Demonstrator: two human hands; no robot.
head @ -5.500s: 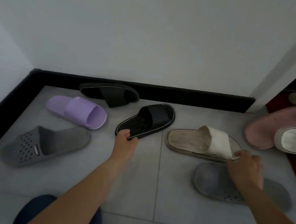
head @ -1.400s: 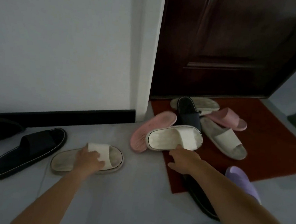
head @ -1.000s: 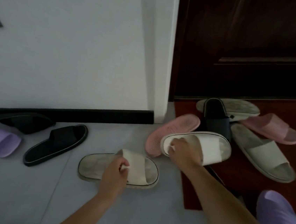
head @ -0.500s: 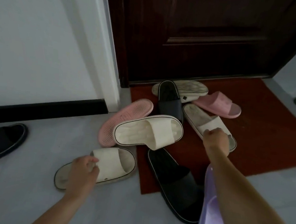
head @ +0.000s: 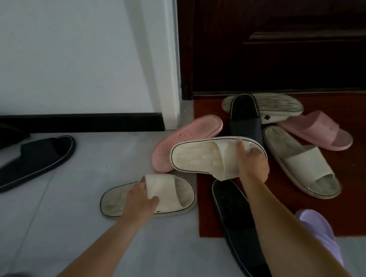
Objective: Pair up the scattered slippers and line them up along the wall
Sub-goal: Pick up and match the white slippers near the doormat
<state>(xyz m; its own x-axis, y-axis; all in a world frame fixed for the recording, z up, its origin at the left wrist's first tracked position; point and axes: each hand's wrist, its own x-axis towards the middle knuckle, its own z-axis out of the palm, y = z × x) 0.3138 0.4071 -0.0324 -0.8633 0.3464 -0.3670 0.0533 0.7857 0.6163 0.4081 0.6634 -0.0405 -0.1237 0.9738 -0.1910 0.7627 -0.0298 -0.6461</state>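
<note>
My left hand (head: 140, 201) grips the strap of a cream slipper (head: 171, 195) lying on the grey floor. My right hand (head: 252, 166) holds the strap of a second cream slipper (head: 198, 158), tilted up on its side over an upside-down pink slipper (head: 184, 136). Two black slippers (head: 30, 163) lie at the left by the black skirting of the white wall (head: 74, 48).
On the red mat (head: 356, 201) by the dark door (head: 289, 41) lie a beige slipper (head: 299, 159), a pink slipper (head: 318, 130), a black slipper (head: 245, 117) and an upturned sole (head: 278, 105). Another black slipper (head: 242, 232) and a lilac slipper (head: 316, 231) lie near my right arm.
My right hand left the beige slipper on the mat and moved left onto the cream slipper's strap. My left hand closed on the other cream slipper's strap.
</note>
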